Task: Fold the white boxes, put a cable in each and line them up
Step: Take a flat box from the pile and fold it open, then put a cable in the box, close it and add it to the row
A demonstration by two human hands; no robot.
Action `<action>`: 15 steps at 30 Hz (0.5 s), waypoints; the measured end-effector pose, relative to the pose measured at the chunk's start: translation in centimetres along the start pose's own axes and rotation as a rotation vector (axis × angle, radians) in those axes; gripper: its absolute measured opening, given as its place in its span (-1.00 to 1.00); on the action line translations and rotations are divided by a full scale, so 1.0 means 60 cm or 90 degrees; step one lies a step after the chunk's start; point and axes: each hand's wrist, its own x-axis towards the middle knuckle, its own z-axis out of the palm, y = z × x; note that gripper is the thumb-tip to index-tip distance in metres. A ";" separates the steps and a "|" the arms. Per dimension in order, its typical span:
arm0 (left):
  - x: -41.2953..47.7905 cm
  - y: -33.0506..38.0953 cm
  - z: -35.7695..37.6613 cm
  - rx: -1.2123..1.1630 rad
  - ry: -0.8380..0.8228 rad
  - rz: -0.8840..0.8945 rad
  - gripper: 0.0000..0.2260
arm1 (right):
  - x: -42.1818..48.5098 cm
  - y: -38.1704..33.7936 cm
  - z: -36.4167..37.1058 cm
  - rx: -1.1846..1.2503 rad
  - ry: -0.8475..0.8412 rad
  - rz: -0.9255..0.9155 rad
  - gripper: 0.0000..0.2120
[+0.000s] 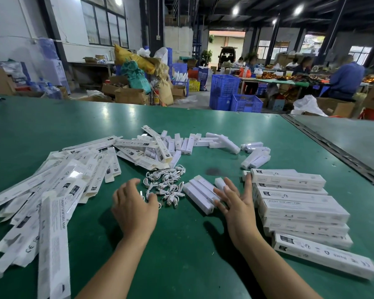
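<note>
My left hand (134, 209) lies at the near left edge of a pile of white cables (167, 186), fingers curled, thumb and forefinger pinching one cable end. My right hand (235, 203) is open with spread, straight fingers. Its fingertips rest on a few white bar-shaped units (200, 194), and its forefinger points along the left end of the folded boxes. The folded white boxes (300, 205) are lined up side by side at the right. Flat unfolded box sleeves (52, 190) lie heaped at the left.
More white bar units and sleeves (203, 143) are scattered behind the cables on the green table (181, 255). A metal rail (333, 145) runs along the table's right side. Blue crates (225, 89), cartons and seated people are beyond the far edge.
</note>
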 end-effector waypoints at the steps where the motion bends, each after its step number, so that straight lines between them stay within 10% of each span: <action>1: 0.005 -0.005 -0.004 0.040 -0.024 -0.036 -0.53 | 0.000 0.001 0.000 -0.010 0.001 -0.005 -0.23; 15: 0.008 -0.019 0.007 0.278 -0.125 0.070 -0.46 | -0.024 0.009 0.018 -0.465 -0.081 -0.146 -0.48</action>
